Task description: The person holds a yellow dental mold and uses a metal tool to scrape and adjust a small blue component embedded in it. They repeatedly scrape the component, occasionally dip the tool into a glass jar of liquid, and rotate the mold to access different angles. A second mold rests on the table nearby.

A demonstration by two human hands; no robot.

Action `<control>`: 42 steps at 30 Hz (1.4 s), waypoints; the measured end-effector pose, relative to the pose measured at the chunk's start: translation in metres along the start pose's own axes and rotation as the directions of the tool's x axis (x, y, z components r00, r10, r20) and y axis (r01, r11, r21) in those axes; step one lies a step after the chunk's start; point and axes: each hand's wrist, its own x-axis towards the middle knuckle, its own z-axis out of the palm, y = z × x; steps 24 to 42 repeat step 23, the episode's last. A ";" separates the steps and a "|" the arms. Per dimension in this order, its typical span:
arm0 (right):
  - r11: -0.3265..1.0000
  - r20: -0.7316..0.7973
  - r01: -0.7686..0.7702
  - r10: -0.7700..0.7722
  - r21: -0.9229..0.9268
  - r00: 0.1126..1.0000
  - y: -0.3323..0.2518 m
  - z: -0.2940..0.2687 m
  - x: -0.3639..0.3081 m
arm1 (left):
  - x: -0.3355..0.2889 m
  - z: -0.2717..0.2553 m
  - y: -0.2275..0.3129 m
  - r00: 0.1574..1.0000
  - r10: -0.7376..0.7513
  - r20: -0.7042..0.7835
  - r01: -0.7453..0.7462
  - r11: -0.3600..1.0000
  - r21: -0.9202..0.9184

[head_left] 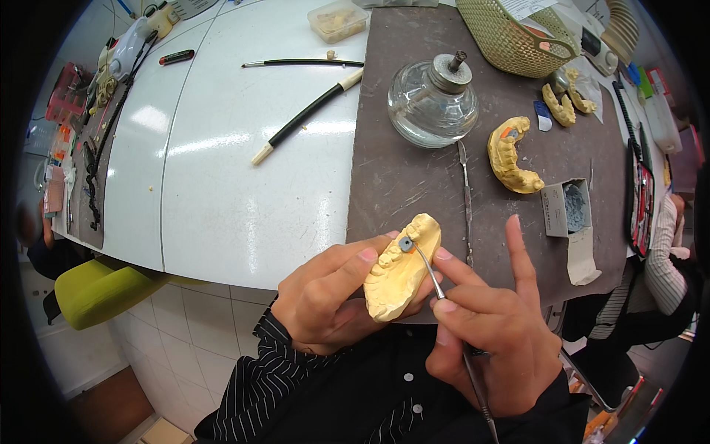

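Note:
My left hand (325, 296) is closed round a yellow plaster dental model (396, 285), held tilted above the near edge of the table. One tooth on the model carries a small grey-blue wax cap (405, 244) with a dark spot on it. In my right hand (503, 333) is a thin metal wax carver (473, 377), pinched like a pen. Its bent tip meets the model at or right beside the cap. The right index finger rests close to the model's edge, and another finger points up and away.
A glass spirit burner (435, 103) stands on the brown mat (399, 185). Nearby lie a second metal carver (466, 200), another plaster model (510, 159) and an opened box of grey-blue wax (573, 207). A woven basket (510, 37) is behind; brushes (307, 118) lie on the white tabletop.

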 end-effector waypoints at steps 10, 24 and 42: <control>0.997 0.042 0.007 -0.010 0.076 0.999 0.006 -0.001 -0.001 | -0.011 0.003 -0.004 0.992 -0.004 -0.123 0.013 0.997 0.076; 0.999 0.020 0.034 -0.034 0.009 0.999 0.005 -0.002 0.000 | -0.011 0.006 -0.004 0.987 0.019 -0.157 -0.005 0.996 0.090; 0.999 0.020 0.034 -0.034 0.009 0.999 0.005 -0.002 0.000 | -0.011 0.006 -0.004 0.987 0.019 -0.157 -0.005 0.996 0.090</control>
